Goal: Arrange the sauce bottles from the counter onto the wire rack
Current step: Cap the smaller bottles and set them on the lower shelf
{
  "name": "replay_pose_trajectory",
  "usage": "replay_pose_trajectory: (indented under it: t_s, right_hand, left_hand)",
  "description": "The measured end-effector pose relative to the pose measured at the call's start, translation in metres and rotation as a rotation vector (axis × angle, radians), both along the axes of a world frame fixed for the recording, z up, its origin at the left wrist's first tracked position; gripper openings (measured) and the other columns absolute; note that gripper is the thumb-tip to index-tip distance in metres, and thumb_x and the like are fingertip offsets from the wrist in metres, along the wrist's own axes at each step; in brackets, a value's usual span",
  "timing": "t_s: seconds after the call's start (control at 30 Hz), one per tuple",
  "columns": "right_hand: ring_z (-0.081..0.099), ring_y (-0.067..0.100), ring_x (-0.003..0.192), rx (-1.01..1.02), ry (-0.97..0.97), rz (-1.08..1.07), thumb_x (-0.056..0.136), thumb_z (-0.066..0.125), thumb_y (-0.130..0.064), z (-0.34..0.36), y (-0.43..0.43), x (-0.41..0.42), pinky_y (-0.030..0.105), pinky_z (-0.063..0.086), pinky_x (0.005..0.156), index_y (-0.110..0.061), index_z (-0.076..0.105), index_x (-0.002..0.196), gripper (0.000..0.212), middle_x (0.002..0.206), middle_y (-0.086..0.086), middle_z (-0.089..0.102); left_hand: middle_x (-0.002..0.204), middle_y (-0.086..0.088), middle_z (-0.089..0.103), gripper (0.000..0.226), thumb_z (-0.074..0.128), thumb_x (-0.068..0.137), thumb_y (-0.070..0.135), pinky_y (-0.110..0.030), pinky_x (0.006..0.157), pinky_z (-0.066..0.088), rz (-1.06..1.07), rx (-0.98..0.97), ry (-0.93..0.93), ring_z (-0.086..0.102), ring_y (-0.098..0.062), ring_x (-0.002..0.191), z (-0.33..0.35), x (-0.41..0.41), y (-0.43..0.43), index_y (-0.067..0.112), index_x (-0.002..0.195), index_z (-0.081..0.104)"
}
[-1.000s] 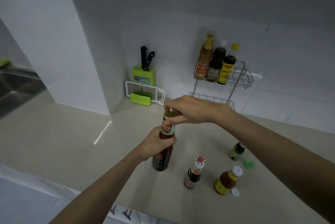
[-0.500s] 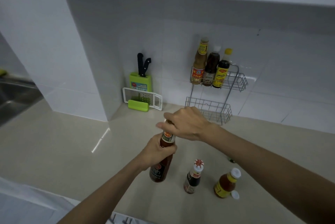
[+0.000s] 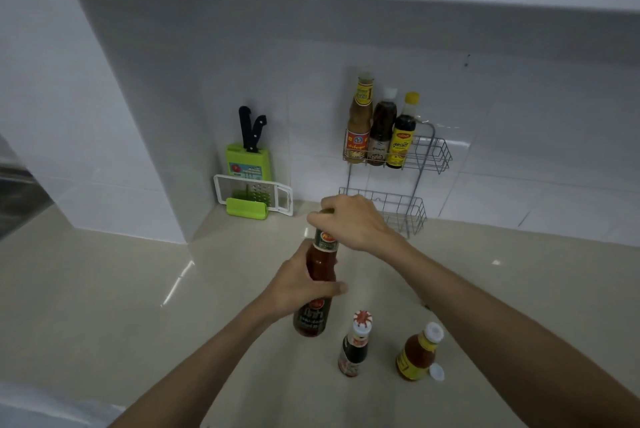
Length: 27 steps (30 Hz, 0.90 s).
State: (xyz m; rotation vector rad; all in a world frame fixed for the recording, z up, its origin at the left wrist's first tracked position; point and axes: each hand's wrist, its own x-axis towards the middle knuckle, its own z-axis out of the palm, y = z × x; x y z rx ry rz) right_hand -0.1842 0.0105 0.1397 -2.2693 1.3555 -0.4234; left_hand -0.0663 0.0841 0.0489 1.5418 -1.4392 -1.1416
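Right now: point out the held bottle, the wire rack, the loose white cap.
Held red sauce bottle (image 3: 310, 318), head view, lower label.
Wire rack (image 3: 437, 153), head view, upper basket's right wires.
Loose white cap (image 3: 437, 373), head view, cap's top.

A home kitchen: tiled wall (image 3: 519, 108), knife block (image 3: 247, 164), counter (image 3: 104, 289).

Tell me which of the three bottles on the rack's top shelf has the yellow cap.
The rightmost bottle: dark sauce, yellow label. The middle bottle is white-capped; the left bottle, tan-capped.

Dim, soft light — glare streaks on counter (image 3: 104, 289), edges bowed.
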Motion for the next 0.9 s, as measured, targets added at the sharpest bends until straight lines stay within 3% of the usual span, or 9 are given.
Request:
replay_pose_trajectory:
  t_s: [0.1, 0.23, 0.3, 0.47, 0.53, 0.67, 0.8, 0.9]
  right_hand:
    - [0.060, 0.020, 0.070, -0.048, -0.035, -0.035, 0.079, 0.054, -0.045, 0.015, -0.019, -0.015, 0.028, 0.044, 0.057, -0.020, 0.056, 0.060, 0.032, 0.067, 0.002, 0.062]
    - [0.062, 0.015, 0.072, 0.004, -0.267, -0.132, 0.074, 0.063, -0.064, 0.014, -0.032, -0.028, 0.030, 0.048, 0.060, -0.019, 0.057, 0.070, 0.045, 0.076, 0.000, 0.066]
    - [0.064, 0.013, 0.076, 0.084, -0.284, -0.111, 0.066, 0.068, -0.070, 0.002, -0.034, -0.036, 0.032, 0.055, 0.063, -0.022, 0.061, 0.082, 0.051, 0.082, -0.004, 0.068]
    - [0.068, 0.018, 0.082, 0.165, -0.321, -0.111, 0.067, 0.079, -0.051, -0.033, -0.064, -0.057, 0.043, 0.061, 0.065, -0.022, 0.064, 0.103, 0.048, 0.092, -0.004, 0.069]
    - [0.067, 0.016, 0.084, 0.117, -0.337, -0.151, 0.067, 0.079, -0.051, -0.043, -0.083, -0.060, 0.042, 0.061, 0.071, -0.024, 0.063, 0.105, 0.050, 0.094, -0.005, 0.070]
    - [0.062, 0.014, 0.088, -0.074, -0.402, -0.335, 0.070, 0.080, -0.042, -0.065, -0.120, -0.063, 0.028, 0.050, 0.078, -0.016, 0.064, 0.108, 0.049, 0.103, 0.001, 0.071]
    - [0.065, 0.016, 0.089, -0.155, -0.520, -0.467, 0.069, 0.082, -0.037, -0.092, -0.151, -0.057, 0.028, 0.053, 0.074, -0.012, 0.062, 0.108, 0.050, 0.098, 0.001, 0.070]
    - [0.061, 0.011, 0.090, -0.146, -0.573, -0.452, 0.071, 0.082, -0.031, -0.105, -0.163, -0.047, 0.008, 0.044, 0.072, -0.014, 0.060, 0.109, 0.048, 0.097, -0.004, 0.066]
  left_hand:
    - [0.105, 0.005, 0.068, 0.069, 0.088, 0.055, 0.034, -0.035, 0.091, 0.054, -0.096, 0.081, -0.014, 0.067, -0.011, 0.099, -0.008, 0.003, -0.008, 0.034, 0.113, 0.052]
    - [0.103, 0.002, 0.072, 0.063, 0.087, 0.056, 0.032, -0.041, 0.094, 0.054, 0.014, 0.017, 0.029, 0.069, -0.012, 0.097, -0.018, -0.011, -0.030, 0.032, 0.112, 0.058]
    - [0.102, 0.003, 0.072, 0.066, 0.086, 0.054, 0.035, -0.040, 0.093, 0.055, 0.071, 0.009, 0.027, 0.069, -0.012, 0.096, -0.021, -0.018, -0.044, 0.029, 0.113, 0.058]
    - [0.107, 0.004, 0.066, 0.074, 0.086, 0.060, 0.030, -0.027, 0.086, 0.053, 0.061, 0.043, -0.002, 0.064, -0.012, 0.100, -0.022, -0.034, -0.085, 0.023, 0.124, 0.051]
    - [0.116, 0.003, 0.061, 0.078, 0.086, 0.062, 0.022, -0.029, 0.089, 0.052, -0.016, 0.111, -0.004, 0.060, -0.016, 0.109, -0.020, -0.032, -0.107, 0.021, 0.129, 0.044]
    - [0.153, -0.006, 0.031, 0.087, 0.067, 0.077, 0.007, -0.026, 0.100, 0.035, -0.099, 0.230, -0.154, 0.031, -0.023, 0.140, -0.024, -0.011, -0.150, 0.017, 0.148, 0.020]
    - [0.159, -0.006, 0.020, 0.078, 0.052, 0.085, 0.005, -0.026, 0.098, 0.031, 0.026, 0.310, -0.093, 0.026, -0.025, 0.142, -0.034, 0.000, -0.189, 0.020, 0.151, 0.014]
    - [0.159, -0.008, 0.020, 0.079, 0.051, 0.082, 0.002, -0.030, 0.102, 0.032, 0.063, 0.364, -0.043, 0.027, -0.027, 0.142, -0.040, 0.000, -0.214, 0.020, 0.151, 0.016]
